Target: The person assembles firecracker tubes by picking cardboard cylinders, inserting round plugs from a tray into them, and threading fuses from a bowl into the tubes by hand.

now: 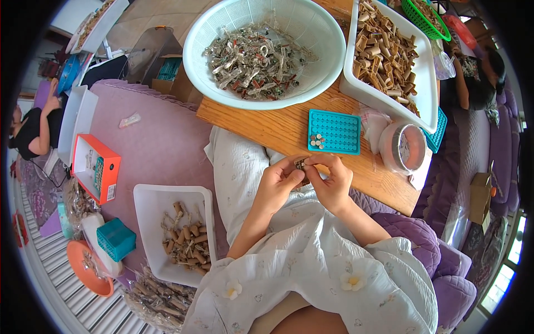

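Observation:
My left hand [280, 182] and my right hand [332, 182] meet just off the table's near edge, above my lap. Between their fingertips they pinch a small dark-and-tan piece [300, 165]; the fingers cover most of it, so its kind does not show. Just beyond my right hand lies a teal compartment tray [347, 127] with several small silver discs [317, 141] gathered in its near-left corner. To the right of that tray stands a round clear tub [405, 147] with a pinkish inner ring; small bits lie inside.
On the wooden table [250, 122] are a pale basin [194, 61] of wired parts and a white bin [428, 83] of curved tan shells. Left of me, a white tray [146, 222] holds tan cylinders, near an orange box [114, 161]. Other people [40, 131] sit at both sides.

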`<state>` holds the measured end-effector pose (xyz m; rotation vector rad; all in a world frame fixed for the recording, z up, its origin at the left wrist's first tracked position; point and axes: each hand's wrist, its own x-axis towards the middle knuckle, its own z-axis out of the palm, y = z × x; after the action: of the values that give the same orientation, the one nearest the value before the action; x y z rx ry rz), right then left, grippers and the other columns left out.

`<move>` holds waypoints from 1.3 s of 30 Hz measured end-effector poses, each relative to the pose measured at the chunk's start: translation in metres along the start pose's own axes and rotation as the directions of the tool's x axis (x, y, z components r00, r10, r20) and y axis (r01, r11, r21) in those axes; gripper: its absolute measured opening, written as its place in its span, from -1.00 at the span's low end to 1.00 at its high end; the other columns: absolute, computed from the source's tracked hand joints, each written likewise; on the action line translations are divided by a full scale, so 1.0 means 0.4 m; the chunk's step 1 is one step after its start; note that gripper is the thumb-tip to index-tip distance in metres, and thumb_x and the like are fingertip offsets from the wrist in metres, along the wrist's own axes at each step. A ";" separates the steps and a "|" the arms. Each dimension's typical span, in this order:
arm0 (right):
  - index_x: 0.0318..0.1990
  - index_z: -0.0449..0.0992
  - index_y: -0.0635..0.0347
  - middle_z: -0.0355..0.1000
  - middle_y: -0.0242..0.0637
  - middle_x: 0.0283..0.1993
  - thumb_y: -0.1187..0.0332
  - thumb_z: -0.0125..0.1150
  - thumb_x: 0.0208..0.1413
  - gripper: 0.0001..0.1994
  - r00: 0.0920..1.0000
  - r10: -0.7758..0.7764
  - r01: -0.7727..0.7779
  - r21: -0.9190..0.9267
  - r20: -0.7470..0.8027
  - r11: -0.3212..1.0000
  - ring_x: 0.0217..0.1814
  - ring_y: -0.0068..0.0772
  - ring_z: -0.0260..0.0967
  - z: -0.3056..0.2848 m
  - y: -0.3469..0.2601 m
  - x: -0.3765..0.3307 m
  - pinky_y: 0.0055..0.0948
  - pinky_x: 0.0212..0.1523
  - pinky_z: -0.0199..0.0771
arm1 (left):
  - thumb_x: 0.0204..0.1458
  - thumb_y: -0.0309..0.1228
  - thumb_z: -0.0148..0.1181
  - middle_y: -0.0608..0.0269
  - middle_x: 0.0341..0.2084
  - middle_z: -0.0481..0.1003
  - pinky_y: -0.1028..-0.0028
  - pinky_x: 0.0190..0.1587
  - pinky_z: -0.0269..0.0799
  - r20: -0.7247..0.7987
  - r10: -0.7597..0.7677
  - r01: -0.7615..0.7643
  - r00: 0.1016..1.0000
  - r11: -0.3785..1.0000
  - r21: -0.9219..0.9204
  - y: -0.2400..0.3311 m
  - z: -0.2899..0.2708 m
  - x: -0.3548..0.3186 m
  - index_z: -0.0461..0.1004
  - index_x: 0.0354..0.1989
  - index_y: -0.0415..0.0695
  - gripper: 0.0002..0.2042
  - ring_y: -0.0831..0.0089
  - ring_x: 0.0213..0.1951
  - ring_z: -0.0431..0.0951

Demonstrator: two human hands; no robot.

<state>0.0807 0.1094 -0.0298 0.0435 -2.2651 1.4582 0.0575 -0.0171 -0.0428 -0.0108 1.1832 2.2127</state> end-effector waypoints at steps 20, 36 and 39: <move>-0.28 0.16 0.19 0.42 -0.20 -0.33 0.51 0.13 -0.16 -0.71 0.964 0.236 -0.176 -0.379 0.120 0.909 -0.35 -0.21 0.39 -0.050 0.166 0.094 -0.36 -0.41 0.39 | -0.03 -0.52 -0.09 0.22 -0.44 0.43 0.56 -0.25 0.35 0.042 -0.089 0.087 0.995 0.995 0.054 0.008 0.002 -0.005 0.34 -0.27 -0.30 -0.83 0.53 -0.33 0.43; -0.33 0.21 0.23 0.39 -0.22 -0.44 0.59 0.11 -0.15 -0.77 0.993 0.010 0.012 -0.190 0.114 0.982 -0.42 -0.28 0.39 -0.047 0.099 0.072 -0.47 -0.40 0.39 | 0.02 -0.50 -0.06 0.20 -0.37 0.43 0.55 -0.21 0.35 0.021 -0.091 0.090 0.996 0.994 0.067 -0.001 -0.010 0.002 0.29 -0.14 -0.32 -0.76 0.50 -0.29 0.44; -0.33 0.23 0.24 0.39 -0.24 -0.43 0.64 0.14 -0.21 -0.73 0.978 -0.176 0.188 -0.108 0.113 0.976 -0.44 -0.26 0.37 -0.043 0.036 0.026 -0.44 -0.46 0.38 | 0.02 -0.52 -0.08 0.23 -0.37 0.43 0.58 -0.22 0.36 0.004 -0.094 0.093 0.996 0.993 0.071 -0.002 -0.008 0.003 0.29 -0.13 -0.32 -0.76 0.54 -0.30 0.43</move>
<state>0.0734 0.1330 -0.0322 0.2881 -2.3555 1.2512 0.0561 -0.0186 -0.0457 -0.0280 1.2317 2.0869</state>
